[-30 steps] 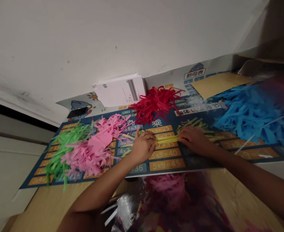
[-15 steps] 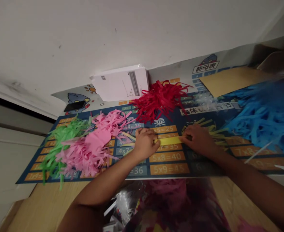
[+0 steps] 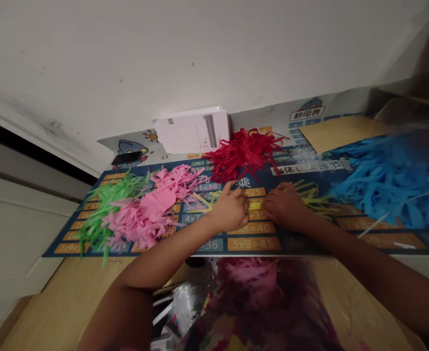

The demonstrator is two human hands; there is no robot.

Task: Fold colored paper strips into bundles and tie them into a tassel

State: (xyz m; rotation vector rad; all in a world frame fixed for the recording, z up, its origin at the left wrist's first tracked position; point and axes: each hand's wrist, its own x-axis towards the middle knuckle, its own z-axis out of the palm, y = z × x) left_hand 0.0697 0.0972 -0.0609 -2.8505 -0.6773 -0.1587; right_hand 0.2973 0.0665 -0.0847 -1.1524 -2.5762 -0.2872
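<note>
A yellow fringed paper strip (image 3: 255, 206) lies across the charted table cover, its cut ends spreading out on both sides. My left hand (image 3: 231, 209) is closed on the strip's left part, fingers curled and the index finger raised a little. My right hand (image 3: 286, 207) is closed over the right part, fingers bent down on it. Only a short plain yellow stretch shows between the two hands; the rest of the middle is hidden under them. Just behind the hands sits a red bundle of paper fringe (image 3: 241, 153).
Pink fringed paper (image 3: 159, 197) and green fringe (image 3: 115, 200) lie on the left. On the right are blue fringe (image 3: 389, 180) and a tan sheet (image 3: 345, 131). A white box (image 3: 192, 131) leans at the wall, near a dark phone (image 3: 127, 158).
My hands have come closer together, with less of the yellow strip showing between them. My left hand has shifted right. The camera view has also moved slightly.
</note>
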